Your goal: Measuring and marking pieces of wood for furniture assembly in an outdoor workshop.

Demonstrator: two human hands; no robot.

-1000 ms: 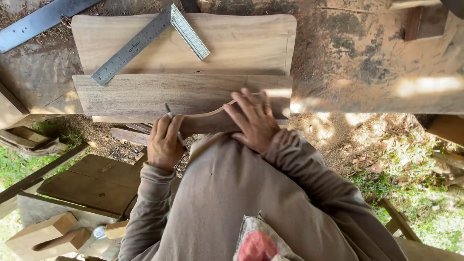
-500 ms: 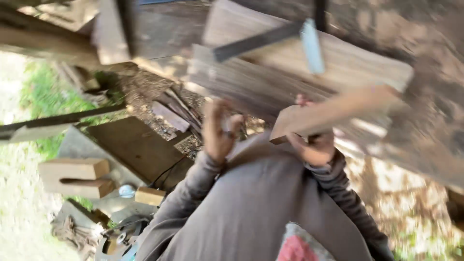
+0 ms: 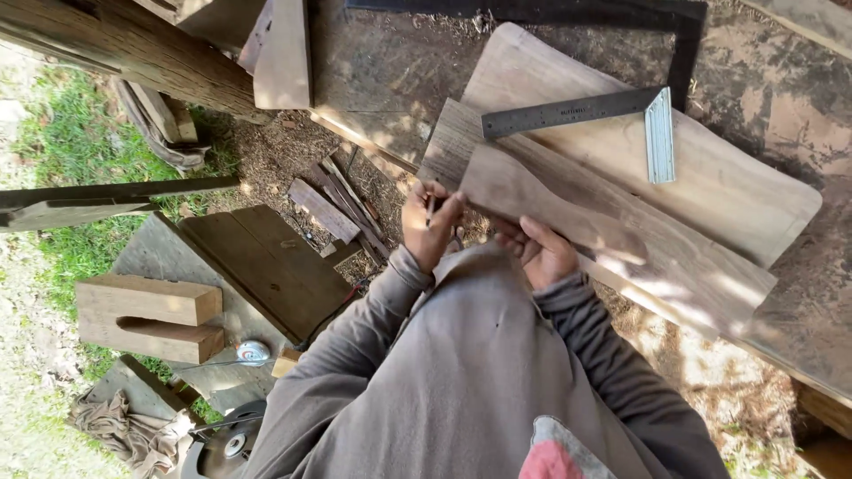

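Two hands, left hand (image 3: 429, 223) gripping pencil (image 3: 430, 209), right hand (image 3: 538, 252) under shaped board (image 3: 612, 232)

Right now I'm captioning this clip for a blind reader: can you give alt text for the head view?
Seen from above, a person's left hand holds a pencil beside a shaped wooden piece that the right hand grips. It lies across wide boards with a metal try square on top. Wood offcuts litter the ground.

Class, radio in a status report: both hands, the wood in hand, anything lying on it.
Left hand grips a pencil at the plank's end. Right hand steadies the shaped plank. Metal try square lies on the wider board beyond, off the plank.
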